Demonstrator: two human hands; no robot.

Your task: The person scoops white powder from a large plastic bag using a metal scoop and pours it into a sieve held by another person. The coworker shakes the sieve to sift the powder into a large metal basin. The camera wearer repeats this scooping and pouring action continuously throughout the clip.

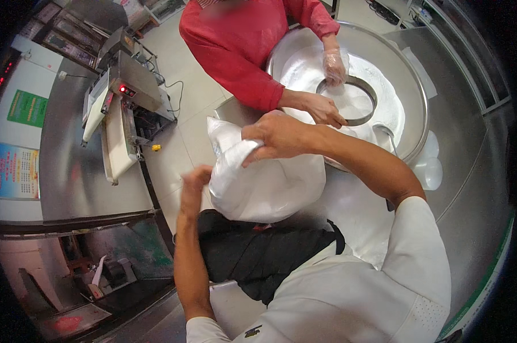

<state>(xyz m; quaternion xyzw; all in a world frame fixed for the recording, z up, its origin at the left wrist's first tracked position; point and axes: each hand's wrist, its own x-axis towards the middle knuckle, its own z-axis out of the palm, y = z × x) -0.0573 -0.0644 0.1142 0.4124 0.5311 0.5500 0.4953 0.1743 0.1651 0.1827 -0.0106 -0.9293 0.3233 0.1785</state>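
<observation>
A large white plastic sack hangs before my body, its rim folded over. My right hand is closed on the folded rim at the top. At the sack's left edge is my left hand, blurred; whether its fingers grip the plastic cannot be told. Beyond my right arm stands a wide steel bowl with white powder in it. A co-worker's bare hand and another hand in a clear glove are at a round metal-rimmed sieve in the bowl. A metal ladle rests in the powder near it.
The co-worker in a red top stands close across from me. White plastic containers lie beside the bowl on the steel table. A machine with a conveyor belt stands at the left, with a cable on the tiled floor.
</observation>
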